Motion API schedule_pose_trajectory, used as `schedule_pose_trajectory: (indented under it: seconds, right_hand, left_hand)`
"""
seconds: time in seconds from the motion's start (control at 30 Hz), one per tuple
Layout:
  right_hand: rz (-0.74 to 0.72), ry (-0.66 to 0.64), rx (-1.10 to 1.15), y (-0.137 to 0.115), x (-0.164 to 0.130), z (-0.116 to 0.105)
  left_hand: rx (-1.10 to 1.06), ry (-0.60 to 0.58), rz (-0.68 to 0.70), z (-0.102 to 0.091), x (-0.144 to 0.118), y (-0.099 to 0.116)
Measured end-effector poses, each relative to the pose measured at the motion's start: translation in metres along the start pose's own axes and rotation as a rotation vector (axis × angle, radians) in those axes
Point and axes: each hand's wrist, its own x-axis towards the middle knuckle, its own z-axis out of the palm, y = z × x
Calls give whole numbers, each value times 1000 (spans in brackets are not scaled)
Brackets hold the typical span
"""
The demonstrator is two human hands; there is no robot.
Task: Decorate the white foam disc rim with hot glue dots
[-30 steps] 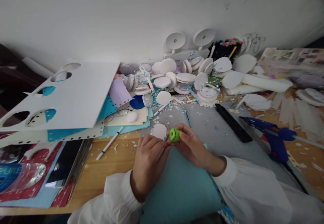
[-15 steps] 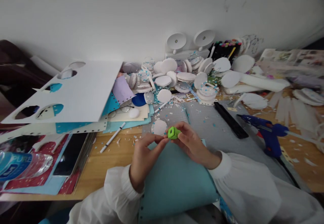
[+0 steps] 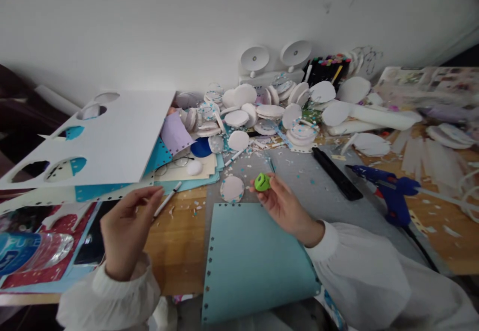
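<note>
My right hand [image 3: 285,206] holds a small green punch [image 3: 262,182] at its fingertips, above the grey mat [image 3: 318,191]. A light blue sheet [image 3: 254,261] with punched holes along its left edge lies in front of me, partly over the table's near edge. My left hand [image 3: 125,229] hovers over the wooden tabletop to the left of the sheet, fingers loosely curled and holding nothing. A white foam disc [image 3: 232,189] with blue specks lies just beyond the sheet, left of the punch.
A big white board [image 3: 112,141] with round cut-outs rests on stacked paper at left. A heap of white discs [image 3: 262,114] fills the back. A blue glue gun [image 3: 389,194], a black bar [image 3: 335,174], a white pen [image 3: 166,199] and a water bottle [image 3: 30,253] lie around.
My left hand has let go near the punch and swung left, away from the blue sheet. My right hand keeps the green punch and has lifted slightly. The sheet lies fully uncovered.
</note>
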Motion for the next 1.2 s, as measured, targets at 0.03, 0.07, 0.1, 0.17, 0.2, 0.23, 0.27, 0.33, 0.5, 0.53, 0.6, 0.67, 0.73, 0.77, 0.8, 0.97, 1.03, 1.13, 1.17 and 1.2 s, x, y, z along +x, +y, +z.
schedule_pose_trajectory:
  seconds: [0.03,0.07,0.1,0.17,0.2,0.23,0.27,0.33,0.5,0.53,0.6,0.67,0.73,0.77,0.8,0.97,1.03,1.13,1.17,1.2]
  right_hand:
    - [3,1,5,0,0,0]
    - [6,-2,5,1,0,-1]
    - [8,-7,1,1,0,-1]
    - [10,-26,-19,3,-1,-1]
    - [6,-37,-33,4,-1,-1]
    - [-1,-47,-53,5,-1,-1]
    - [-11,-58,-77,5,0,-1]
    - [-44,-77,-134,6,0,-1]
    - [-125,-215,-270,7,-6,4]
    - [-118,-257,-277,7,-8,6]
    - [-88,-329,-262,6,-13,8]
    - [-64,-374,-227,5,-16,9]
    - [-55,-384,-203,5,-18,9]
    - [-53,-383,-197,4,-19,8]
    - [-52,-379,-194,3,-19,8]
    - [110,-421,-141,-5,-20,12]
    - [222,-475,-126,-10,-21,16]
    - [254,-487,-125,-12,-22,16]
    - [245,-464,-127,-12,-21,15]
    - [235,-438,-125,-12,-21,14]
  left_hand:
    - [35,8,31,-5,2,-4]
    - [77,-25,88,-8,4,-6]
    - [116,-72,157,-9,5,-9]
    - [182,-165,307,-7,6,-12]
    - [206,-175,375,-5,6,-12]
    - [226,-163,433,-1,5,-11]
    - [245,-132,482,2,4,-9]
    - [285,-101,566,10,1,1]
    - [156,-301,708,36,-16,43]
    - [134,-356,736,42,-20,50]
    - [112,-439,773,56,-27,61]
    - [52,-467,773,66,-30,67]
    - [-12,-454,750,69,-30,71]
    - [-32,-440,739,69,-30,72]
    - [-42,-427,732,68,-29,72]
    - [-137,-478,726,63,-28,73]
    - [-227,-551,714,65,-29,72]
    - [-315,-597,709,68,-29,68]
    - [-324,-591,704,69,-29,67]
    - [-327,-576,693,68,-28,66]
